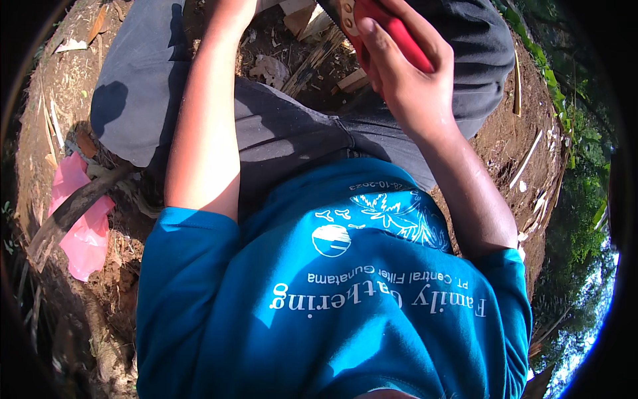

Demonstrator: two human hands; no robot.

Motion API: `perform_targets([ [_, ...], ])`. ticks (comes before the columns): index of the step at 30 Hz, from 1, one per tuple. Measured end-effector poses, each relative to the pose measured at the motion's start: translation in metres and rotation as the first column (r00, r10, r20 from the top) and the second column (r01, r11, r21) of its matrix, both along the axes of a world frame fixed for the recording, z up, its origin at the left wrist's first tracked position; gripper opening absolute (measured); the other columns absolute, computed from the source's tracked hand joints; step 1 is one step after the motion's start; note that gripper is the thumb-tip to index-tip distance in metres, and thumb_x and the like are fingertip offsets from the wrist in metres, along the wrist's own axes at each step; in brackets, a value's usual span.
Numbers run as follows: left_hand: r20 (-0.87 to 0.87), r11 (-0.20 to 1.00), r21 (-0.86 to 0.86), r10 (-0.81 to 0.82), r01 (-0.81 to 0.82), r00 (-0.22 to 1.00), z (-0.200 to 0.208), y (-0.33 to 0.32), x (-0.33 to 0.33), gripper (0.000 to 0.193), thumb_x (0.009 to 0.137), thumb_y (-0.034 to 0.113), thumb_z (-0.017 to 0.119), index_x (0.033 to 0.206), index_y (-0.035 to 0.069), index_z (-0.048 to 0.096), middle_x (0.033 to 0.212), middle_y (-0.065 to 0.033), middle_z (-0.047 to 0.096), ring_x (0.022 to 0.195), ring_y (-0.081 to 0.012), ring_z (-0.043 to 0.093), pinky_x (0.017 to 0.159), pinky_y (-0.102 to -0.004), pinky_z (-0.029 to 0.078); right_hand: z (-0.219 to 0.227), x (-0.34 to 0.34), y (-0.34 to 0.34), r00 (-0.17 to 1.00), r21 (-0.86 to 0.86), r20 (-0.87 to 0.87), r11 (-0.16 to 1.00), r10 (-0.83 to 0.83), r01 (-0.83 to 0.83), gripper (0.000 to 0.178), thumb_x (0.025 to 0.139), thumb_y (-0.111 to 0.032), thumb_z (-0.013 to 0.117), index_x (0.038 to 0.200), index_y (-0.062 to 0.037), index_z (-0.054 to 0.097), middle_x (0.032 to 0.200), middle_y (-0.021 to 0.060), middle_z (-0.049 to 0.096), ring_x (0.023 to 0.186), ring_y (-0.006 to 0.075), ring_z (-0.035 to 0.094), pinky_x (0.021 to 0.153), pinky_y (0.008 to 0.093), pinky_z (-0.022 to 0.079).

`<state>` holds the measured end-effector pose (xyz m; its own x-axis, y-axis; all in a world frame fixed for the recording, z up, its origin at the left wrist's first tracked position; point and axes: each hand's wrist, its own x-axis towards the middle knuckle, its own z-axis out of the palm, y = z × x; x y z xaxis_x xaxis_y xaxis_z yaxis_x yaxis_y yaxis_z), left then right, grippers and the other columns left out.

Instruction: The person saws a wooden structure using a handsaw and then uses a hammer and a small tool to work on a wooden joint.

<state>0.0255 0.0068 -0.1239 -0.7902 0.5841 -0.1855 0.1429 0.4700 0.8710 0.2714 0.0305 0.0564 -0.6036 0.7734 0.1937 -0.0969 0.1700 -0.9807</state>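
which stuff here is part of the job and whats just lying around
Likely part of the job:
red-handled saw, gripped in the right hand
perhaps the wood pieces near it

Seemingly just lying about:
pink plastic bag
dark branch across it
pale wood strip on the right

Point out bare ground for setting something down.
Right: mostly bare brown soil between the right forearm and a thin pale wood strip. Left: a smaller patch between the dark-grey trouser leg and thin pale sticks. Crowded: between the legs, with wood scraps and the right hand gripping a red-handled saw.
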Motion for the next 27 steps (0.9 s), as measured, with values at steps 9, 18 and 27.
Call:
perform_targets([
  [9,0.114,0.993,0.117,-0.042,0.028,0.993,-0.055,0.002,-0.037,0.025,0.09,0.024,0.057,0.088,-0.001,0.059,0.078,-0.0056,0.057,0.075,-0.0172,0.057,0.07,-0.0351,0.047,-0.024,-0.034,0.018,0.966,0.064,0.244,0.995,-0.084,0.07,0.039,0.095,-0.002,0.064,0.134,0.0048,0.062,0.126,0.0169,0.071,0.115,0.0164,0.064,0.102,0.0293,0.048],
  [18,0.197,0.992,0.111,-0.077,0.056,0.977,0.011,0.002,-0.007,0.031,0.09,0.021,0.052,0.068,-0.001,0.055,0.069,-0.0057,0.058,0.065,-0.0184,0.056,0.065,-0.0374,0.047,0.119,0.137,-0.064,0.843,-0.038,0.537,0.998,-0.03,0.06,0.048,0.1,-0.009,0.065,0.146,0.0031,0.054,0.131,0.0175,0.068,0.12,0.0171,0.064,0.102,0.0289,0.047],
  [27,0.051,0.97,-0.227,-0.078,0.088,0.996,0.034,0.02,0.015,0.047,0.09,0.024,0.051,0.116,-0.016,0.05,0.112,-0.0246,0.062,0.106,-0.0266,0.061,0.094,-0.0382,0.048,0.115,0.111,-0.049,0.884,-0.04,0.467,0.999,0.032,-0.014,0.051,0.102,-0.014,0.062,0.15,0.0005,0.049,0.139,0.0176,0.063,0.126,0.0203,0.061,0.107,0.0329,0.047],
])
